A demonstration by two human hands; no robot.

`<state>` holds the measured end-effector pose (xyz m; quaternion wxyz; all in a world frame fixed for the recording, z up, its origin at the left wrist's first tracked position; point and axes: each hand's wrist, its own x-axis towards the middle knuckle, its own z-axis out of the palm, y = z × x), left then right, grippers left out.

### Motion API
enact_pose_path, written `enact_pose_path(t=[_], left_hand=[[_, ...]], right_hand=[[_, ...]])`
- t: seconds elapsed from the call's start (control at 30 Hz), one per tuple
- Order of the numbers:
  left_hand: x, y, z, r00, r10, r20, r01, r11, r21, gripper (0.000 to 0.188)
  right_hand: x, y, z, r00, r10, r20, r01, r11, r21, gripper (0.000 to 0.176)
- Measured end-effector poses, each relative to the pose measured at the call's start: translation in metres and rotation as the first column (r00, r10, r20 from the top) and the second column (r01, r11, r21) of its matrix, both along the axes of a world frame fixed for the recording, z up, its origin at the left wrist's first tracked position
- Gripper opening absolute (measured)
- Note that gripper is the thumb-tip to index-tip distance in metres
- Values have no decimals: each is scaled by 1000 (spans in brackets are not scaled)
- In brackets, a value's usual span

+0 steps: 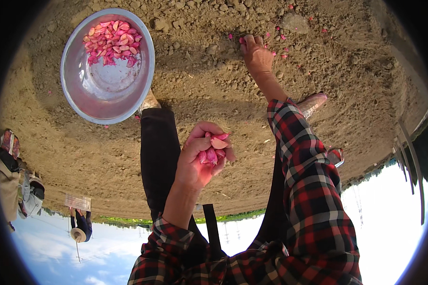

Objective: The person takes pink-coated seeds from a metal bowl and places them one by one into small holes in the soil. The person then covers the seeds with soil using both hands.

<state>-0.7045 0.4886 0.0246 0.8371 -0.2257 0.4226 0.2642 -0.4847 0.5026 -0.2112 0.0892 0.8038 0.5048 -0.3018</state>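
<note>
Several pink-coated garlic cloves (211, 153) lie in my left hand (199, 153), its palm up and fingers curled around them, above the ground between my legs. My right hand (256, 53) reaches down to the loose soil, its fingertips pinching one pink clove (242, 40) at the surface. More pink cloves or pieces (284, 56) are scattered on the soil around it. To the left stands a round metal basin (110, 107) with a heap of pink cloves (114, 41) at its far side.
My shoes (312, 103) rest on the cloddy soil (207, 89). A flat stone or clod (295, 23) lies beyond my right hand. At the far left are bags or clothing (32, 194) and a person in a pale hat (79, 233) by a crate-like grid (77, 202). Posts (412, 160) stand at the right.
</note>
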Motion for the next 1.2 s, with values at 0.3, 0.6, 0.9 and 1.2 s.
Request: enact_pose_path(t=[0.3,0.6,0.9,1.2], left_hand=[[2,0,-2,1000,9,2,-9,1000,6,19],[3,4,0,999,-10,33,11,1000,-3,20],[-9,20,-19,983,-13,-182,33,994,107,17],[-15,26,-24,927,-24,-373,41,998,38,8]], right_hand=[[-7,18,-7,987,157,37,-155,986,-54,27],[-15,5,-14,993,118,10,-119,991,68,21],[-12,25,34,985,82,-152,-58,986,159,25],[-74,35,197,602,252,-758,-45,958,282,18]])
